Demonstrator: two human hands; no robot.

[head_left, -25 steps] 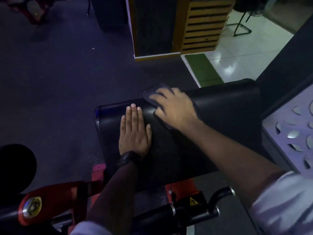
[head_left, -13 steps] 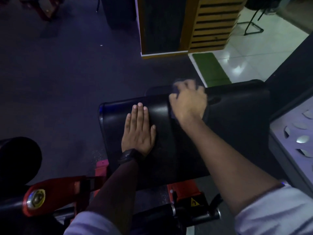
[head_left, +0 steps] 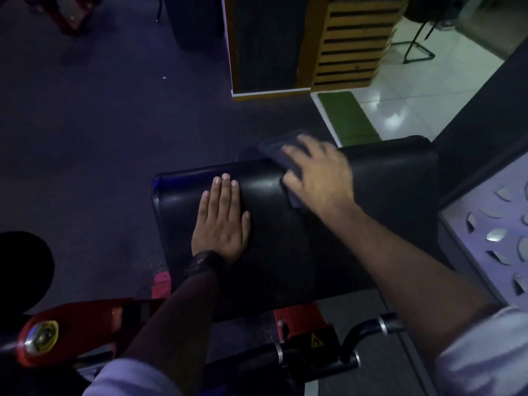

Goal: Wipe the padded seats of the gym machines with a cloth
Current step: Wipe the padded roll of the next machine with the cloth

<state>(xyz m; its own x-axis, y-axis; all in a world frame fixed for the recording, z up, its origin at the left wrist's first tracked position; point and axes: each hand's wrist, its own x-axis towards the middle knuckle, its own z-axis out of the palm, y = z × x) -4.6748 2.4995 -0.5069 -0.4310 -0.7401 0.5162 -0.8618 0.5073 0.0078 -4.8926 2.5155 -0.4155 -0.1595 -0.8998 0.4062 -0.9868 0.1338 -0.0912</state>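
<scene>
A black padded seat [head_left: 385,212] of a red-framed gym machine fills the middle of the head view. My left hand [head_left: 221,224] lies flat on its left part, fingers straight and together, a dark watch at the wrist. My right hand [head_left: 317,175] presses a dark cloth [head_left: 275,147] onto the pad's far edge, fingers spread over it. Part of the cloth sticks out past the fingertips and over the pad's edge; the rest is hidden under the palm.
The red machine frame [head_left: 71,321] and black handle bars [head_left: 314,358] lie below the pad. A round black roller pad [head_left: 20,270] sits at the left. A wooden slatted partition [head_left: 351,44] stands ahead, with white tiled floor [head_left: 414,101] to the right and dark rubber floor [head_left: 85,138] to the left.
My right hand has slid the cloth back to the left along the pad's far edge, after moving right half a second ago. My left hand has stayed flat in place.
</scene>
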